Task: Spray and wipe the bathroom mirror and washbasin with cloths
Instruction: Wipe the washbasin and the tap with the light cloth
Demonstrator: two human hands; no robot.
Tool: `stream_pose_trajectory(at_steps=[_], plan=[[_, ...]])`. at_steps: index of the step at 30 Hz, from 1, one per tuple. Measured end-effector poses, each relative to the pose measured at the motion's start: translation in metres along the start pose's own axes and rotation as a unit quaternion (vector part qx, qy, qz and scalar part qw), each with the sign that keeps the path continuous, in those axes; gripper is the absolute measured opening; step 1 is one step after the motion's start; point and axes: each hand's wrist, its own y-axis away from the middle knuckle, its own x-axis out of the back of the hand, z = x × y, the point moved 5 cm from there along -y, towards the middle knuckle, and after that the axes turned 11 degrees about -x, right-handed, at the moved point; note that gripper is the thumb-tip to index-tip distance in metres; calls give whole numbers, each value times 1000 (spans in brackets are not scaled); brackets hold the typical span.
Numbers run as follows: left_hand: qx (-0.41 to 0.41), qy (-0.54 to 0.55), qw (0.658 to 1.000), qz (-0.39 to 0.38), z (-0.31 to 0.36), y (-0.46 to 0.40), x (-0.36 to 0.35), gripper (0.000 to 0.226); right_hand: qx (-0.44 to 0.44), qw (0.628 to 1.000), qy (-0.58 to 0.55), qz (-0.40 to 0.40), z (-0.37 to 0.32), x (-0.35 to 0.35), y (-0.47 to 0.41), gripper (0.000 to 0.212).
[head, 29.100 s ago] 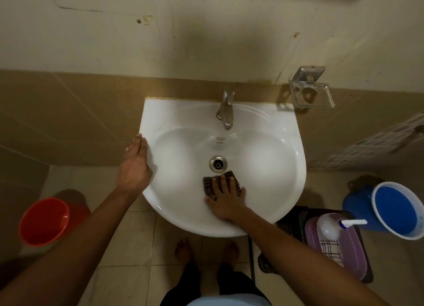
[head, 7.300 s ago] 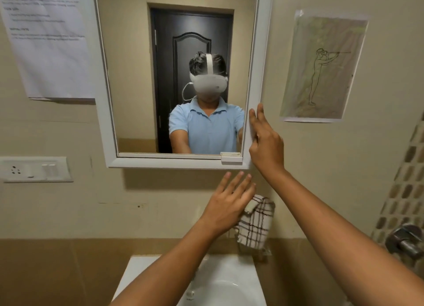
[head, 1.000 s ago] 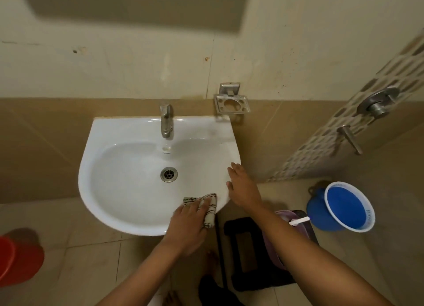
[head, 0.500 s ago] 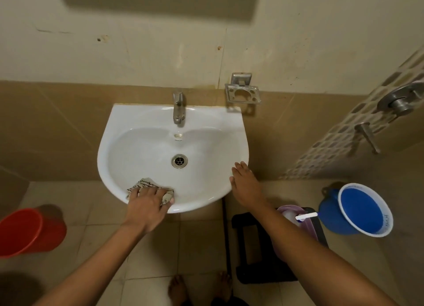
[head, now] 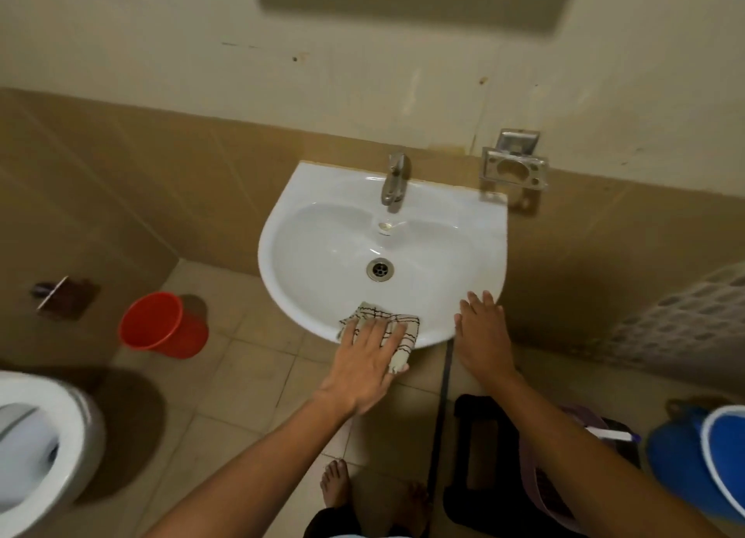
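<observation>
The white washbasin (head: 322, 251) hangs on the brown tiled wall, with a metal tap (head: 393, 183) at its back and a drain (head: 379, 269) in the bowl. A white cloth with dark checks (head: 403, 328) lies draped over the basin's front rim. My left hand (head: 365, 356) presses flat on this cloth with the fingers spread. Resting on the front right rim, my right hand (head: 481, 332) holds nothing. The mirror is out of view.
A red bucket (head: 161, 324) stands on the floor to the left, and a white toilet (head: 36, 449) at the far left. A blue bucket (head: 709, 457), a purple tub (head: 536, 481) and a black stool (head: 475, 477) sit at the right. A metal soap holder (head: 514, 170) is on the wall.
My left hand has slid the cloth along the front rim from the left side toward the middle right. The right hand stays on the right rim. The view has shifted left.
</observation>
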Motion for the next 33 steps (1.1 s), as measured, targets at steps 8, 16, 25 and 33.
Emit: stream_pose_trajectory(at_steps=[8,16,25,33], plan=[[4,-41,999,21,-89,49,-5,65,47,999,-5,7,-28,-8,12,41],[24,5,999,24,-181,53,4,71,64,998,-24,-1,-90,-25,19,42],[-26,6,998,-60,-265,3,31,99,0,1000,-1,-7,-127,-35,6,42],[-95,-211,965,-122,-292,-71,40,68,-44,999,-19,3,-122,-32,19,41]])
